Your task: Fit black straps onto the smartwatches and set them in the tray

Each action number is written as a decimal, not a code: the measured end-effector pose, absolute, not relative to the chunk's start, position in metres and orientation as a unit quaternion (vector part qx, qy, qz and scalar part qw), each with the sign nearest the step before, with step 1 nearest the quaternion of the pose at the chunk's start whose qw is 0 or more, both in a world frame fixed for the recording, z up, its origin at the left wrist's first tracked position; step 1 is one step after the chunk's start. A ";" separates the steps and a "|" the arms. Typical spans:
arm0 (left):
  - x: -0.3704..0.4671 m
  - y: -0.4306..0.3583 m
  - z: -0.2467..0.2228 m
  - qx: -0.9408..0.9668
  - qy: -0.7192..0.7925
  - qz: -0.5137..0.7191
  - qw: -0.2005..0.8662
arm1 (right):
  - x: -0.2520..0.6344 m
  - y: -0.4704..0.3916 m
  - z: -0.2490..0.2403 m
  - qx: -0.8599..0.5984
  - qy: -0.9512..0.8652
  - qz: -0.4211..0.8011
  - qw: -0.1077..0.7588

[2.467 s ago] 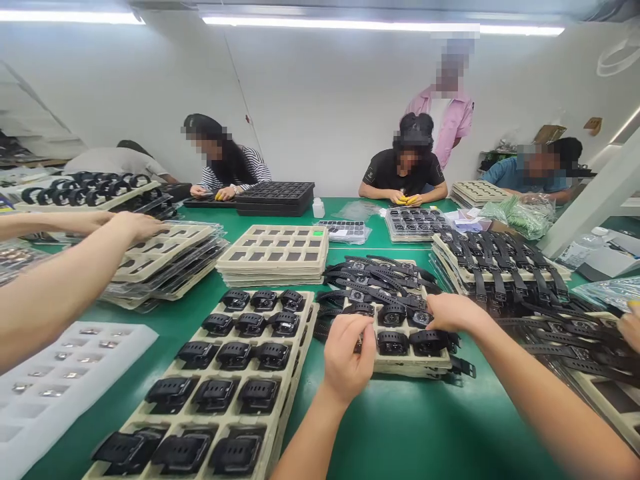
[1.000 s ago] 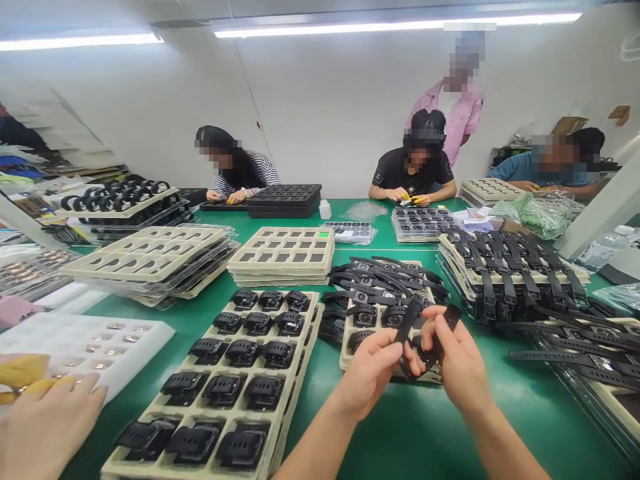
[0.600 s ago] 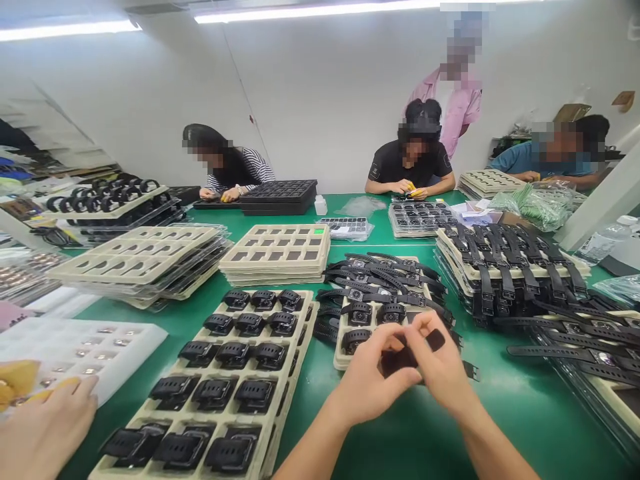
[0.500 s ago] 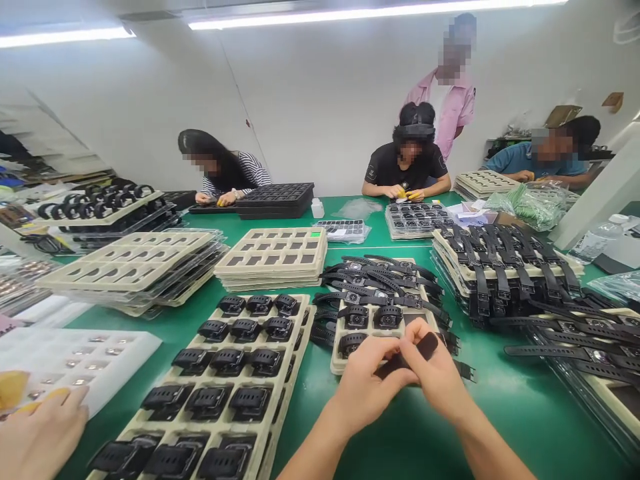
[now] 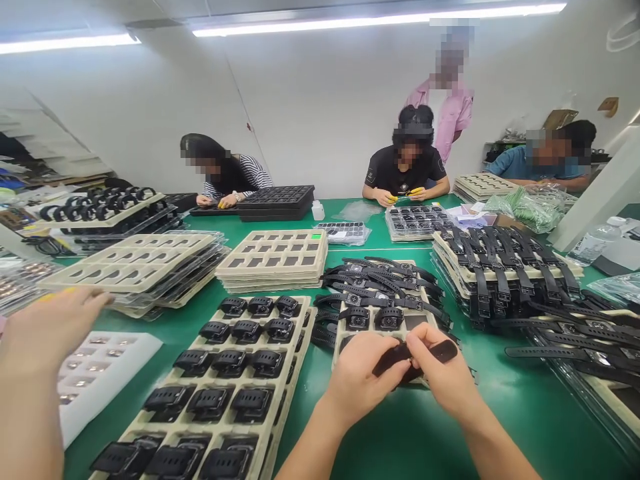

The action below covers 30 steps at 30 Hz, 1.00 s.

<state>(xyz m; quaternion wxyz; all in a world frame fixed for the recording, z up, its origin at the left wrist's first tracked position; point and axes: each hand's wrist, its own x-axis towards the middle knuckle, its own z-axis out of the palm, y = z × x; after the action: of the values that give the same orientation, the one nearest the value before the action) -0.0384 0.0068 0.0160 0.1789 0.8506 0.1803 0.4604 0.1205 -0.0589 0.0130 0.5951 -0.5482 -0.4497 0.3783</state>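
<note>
Left hand: mine (image 5: 363, 370), thumb and fingers pinched on a black watch strap (image 5: 444, 351), right of centre in the frame.
Right hand: mine (image 5: 440, 360), pinching the same strap, its rounded end poking out past my fingers; I cannot tell whether a watch case hides in my grip.
Beneath: a cream tray (image 5: 338, 337) of watches (image 5: 389, 319), just beyond my hands, on the green table (image 5: 370, 443).
Feel: I'd judge it light, bendy and rubbery, hardly fragile; any glass face would want gentler handling.
Hold: best by the strap's flat sides, near where my fingertips meet.
Green sticker: on the tray stack (image 5: 273, 281) at centre; I can read nothing on it.
Bottle: right edge (image 5: 595, 245), label illegible.
Black shirt: upper right (image 5: 404, 175), its chest mark too small to read.
</note>
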 end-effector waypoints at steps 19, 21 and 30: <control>-0.038 0.001 0.011 0.840 0.182 0.463 0.217 | 0.115 -0.067 0.008 -0.547 -0.459 0.262 0.649; -0.037 0.000 0.011 0.832 0.193 0.464 0.233 | 0.117 -0.067 0.007 -0.548 -0.484 0.251 0.635; -0.037 0.003 0.013 0.855 0.177 0.431 0.227 | 0.129 -0.066 0.019 -0.537 -0.592 0.265 0.539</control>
<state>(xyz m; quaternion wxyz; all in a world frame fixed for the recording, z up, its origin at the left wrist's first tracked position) -0.0366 0.0027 0.0129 0.2267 0.8554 0.1773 0.4307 0.1288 -0.0661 0.0187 0.5389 -0.5375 -0.5921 0.2648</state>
